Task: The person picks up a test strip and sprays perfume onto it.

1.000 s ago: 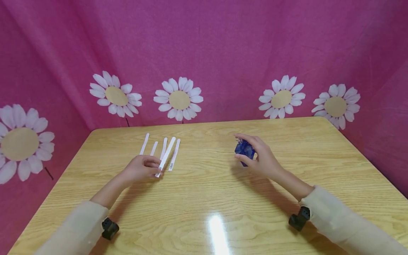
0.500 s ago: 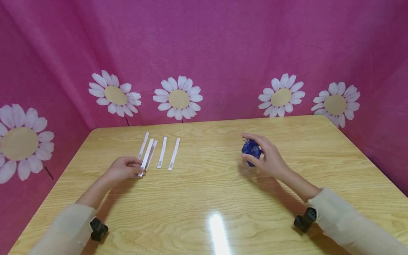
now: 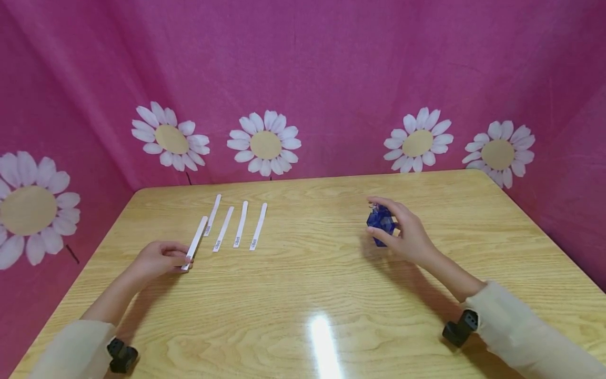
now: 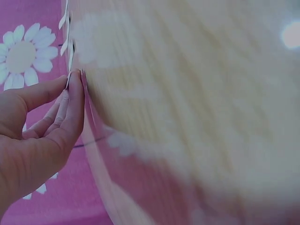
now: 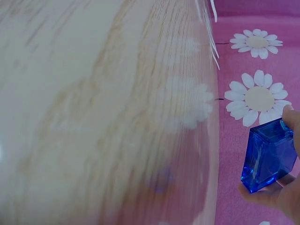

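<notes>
My left hand (image 3: 158,259) pinches the label end of a white paper strip (image 3: 196,239) between thumb and fingers, close over the table at the left. In the left wrist view the strip shows nearly edge-on at the fingertips (image 4: 75,75). Several more such strips (image 3: 240,225), each with small dark print at the near end, lie in a row just right of it. On the right side, my right hand (image 3: 409,237) grips a blue faceted glass piece (image 5: 269,154), gem-shaped, between thumb and fingers above the table. The palm hides part of it in the right wrist view.
The glossy wood-grain table (image 3: 303,295) carries a bright light reflection near its front. A pink curtain (image 3: 331,79) with large white daisies hangs right behind the far edge and along both sides. A small black camera (image 3: 460,327) sits at each wrist.
My left hand has carried its strip leftward past the row, from over the right-hand strips to the row's left end. My right hand has shifted slightly right with the blue glass piece.
</notes>
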Demonstrator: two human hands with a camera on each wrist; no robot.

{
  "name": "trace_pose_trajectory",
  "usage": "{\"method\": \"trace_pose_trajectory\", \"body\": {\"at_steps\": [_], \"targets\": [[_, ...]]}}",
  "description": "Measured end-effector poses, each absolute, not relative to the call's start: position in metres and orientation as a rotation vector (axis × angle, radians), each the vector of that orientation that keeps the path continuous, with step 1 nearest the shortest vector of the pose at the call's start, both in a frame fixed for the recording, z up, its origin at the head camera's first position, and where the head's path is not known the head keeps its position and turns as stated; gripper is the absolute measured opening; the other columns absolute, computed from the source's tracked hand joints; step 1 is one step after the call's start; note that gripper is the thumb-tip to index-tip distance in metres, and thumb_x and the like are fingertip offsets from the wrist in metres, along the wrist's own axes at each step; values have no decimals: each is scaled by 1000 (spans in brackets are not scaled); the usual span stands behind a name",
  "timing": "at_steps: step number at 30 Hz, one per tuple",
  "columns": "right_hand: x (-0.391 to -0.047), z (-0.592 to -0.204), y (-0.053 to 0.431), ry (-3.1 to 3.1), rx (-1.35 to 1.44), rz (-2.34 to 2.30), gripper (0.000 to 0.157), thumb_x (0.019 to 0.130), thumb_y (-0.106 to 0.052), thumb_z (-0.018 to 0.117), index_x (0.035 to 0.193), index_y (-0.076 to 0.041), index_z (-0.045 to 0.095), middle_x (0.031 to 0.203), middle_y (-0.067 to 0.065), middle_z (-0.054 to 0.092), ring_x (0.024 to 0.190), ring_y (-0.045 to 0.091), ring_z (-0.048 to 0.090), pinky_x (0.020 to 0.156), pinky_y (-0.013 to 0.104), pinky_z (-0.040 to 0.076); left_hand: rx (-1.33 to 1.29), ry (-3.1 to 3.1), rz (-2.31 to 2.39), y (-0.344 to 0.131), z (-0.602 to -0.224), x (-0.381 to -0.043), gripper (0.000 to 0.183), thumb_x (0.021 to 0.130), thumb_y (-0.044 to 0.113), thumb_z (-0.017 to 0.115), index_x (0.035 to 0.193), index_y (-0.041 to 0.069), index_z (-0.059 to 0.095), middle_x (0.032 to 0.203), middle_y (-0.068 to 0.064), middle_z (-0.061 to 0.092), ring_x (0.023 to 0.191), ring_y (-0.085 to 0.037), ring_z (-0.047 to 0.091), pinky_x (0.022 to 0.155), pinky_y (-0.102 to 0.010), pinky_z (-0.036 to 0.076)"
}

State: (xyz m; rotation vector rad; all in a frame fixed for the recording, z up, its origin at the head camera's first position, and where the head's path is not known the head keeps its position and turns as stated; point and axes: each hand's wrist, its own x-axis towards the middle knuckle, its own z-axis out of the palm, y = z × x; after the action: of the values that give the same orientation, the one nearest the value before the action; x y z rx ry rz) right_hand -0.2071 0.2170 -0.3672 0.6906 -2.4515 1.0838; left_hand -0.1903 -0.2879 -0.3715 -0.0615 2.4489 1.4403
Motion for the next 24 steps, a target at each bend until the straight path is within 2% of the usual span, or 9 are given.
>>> {"method": "trace_pose_trajectory", "body": {"at_steps": [11,17,24], "targets": [[-207,-366,218,-2462,695,1132,58,87,-4,72,140,-11,51,136,20,57,114,39,60,78,57,59,-192,2493,1375,-298,-366,-182,44,92,5,62,124,-23,48,89,-1,71,75,1,64,73,-24,61],[-206,-366,217,-2458,704,1135,58,87,-3,72,140,-11,51,136,20,57,114,39,60,78,58,59,-207,2688,1123,-292,-357,-182,39,90,12,66,115,-18,59,95,-20,68,72,-6,65,68,-27,61],[-205,-366,217,-2456,714,1133,58,86,-3,72,139,-11,51,135,20,57,115,41,60,77,59,59,-208,2825,945,-281,-356,-195,34,89,18,67,108,-11,64,94,-22,68,70,-13,63,61,-24,54]]}}
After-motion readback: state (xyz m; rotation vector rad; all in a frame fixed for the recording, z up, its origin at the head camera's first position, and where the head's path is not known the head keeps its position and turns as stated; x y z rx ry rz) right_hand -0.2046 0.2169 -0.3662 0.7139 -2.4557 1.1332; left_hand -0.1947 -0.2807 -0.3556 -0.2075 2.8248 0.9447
